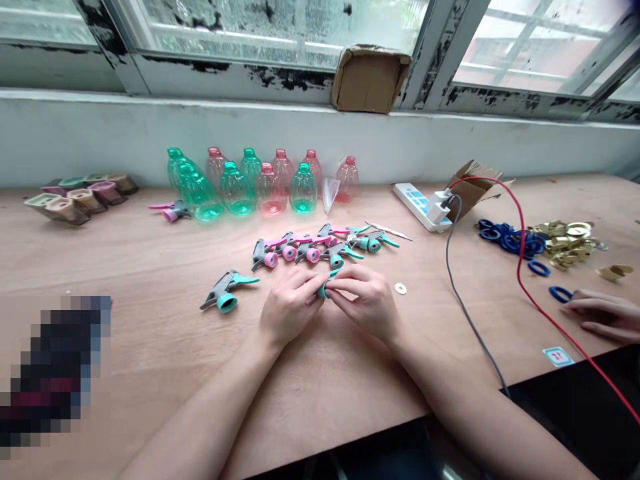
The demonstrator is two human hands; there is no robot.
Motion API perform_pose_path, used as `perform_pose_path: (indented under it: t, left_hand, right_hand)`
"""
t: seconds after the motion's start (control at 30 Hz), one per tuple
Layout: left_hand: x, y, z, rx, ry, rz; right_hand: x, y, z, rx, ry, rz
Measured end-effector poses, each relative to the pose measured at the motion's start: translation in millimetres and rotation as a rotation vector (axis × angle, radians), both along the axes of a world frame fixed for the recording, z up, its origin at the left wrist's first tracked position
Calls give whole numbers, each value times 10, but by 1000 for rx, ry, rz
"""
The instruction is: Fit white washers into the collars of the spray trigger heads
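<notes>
Both my hands meet over the middle of the table around one teal and grey spray trigger head [323,291]. My left hand [291,301] is closed on its left side, while the fingers of my right hand [367,299] pinch at its teal collar from the right. Most of the head is hidden by my fingers. Left of my hands lies another teal spray trigger head [223,293], its collar facing me. Just beyond them is a cluster of pink and teal trigger heads [305,250]. A small white washer [401,289] lies right of my right hand.
Green and pink bottles [237,193] stand along the wall. A power strip [423,207] with a grey cable and a red cable [523,247] crosses the right side. Blue rings [510,240] and brass parts [567,243] lie near another person's hand [605,313].
</notes>
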State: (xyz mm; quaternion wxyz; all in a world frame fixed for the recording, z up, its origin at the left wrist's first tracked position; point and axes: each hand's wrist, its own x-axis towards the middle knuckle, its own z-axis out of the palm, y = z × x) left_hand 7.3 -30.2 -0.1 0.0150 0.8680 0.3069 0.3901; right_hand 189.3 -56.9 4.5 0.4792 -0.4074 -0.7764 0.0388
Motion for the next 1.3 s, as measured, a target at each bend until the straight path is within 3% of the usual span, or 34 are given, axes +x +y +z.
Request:
perform_pose_path:
  t: [0.5, 0.77, 0.87, 1.03, 1.17, 1.3]
  left_hand:
    - [-4, -6, -11, -150, -106, -16]
    - [-19, 1, 38, -161, -36, -104]
    - [-97, 46, 104, -87, -19, 34]
    - [-348, 195, 209, -43, 101, 461]
    - [-510, 257, 273, -75, 186, 709]
    - [-624, 270, 326, -183, 258, 833]
  right_hand:
    - [27, 13, 14, -146, -42, 130]
    - [95, 108, -4, -41, -30, 73]
    - [270, 248, 7, 16, 55, -108]
    - [531, 527, -77, -85, -20, -375]
    - [575, 626, -168, -187, -112, -349]
    - [578, 624, -171, -187, -136, -308]
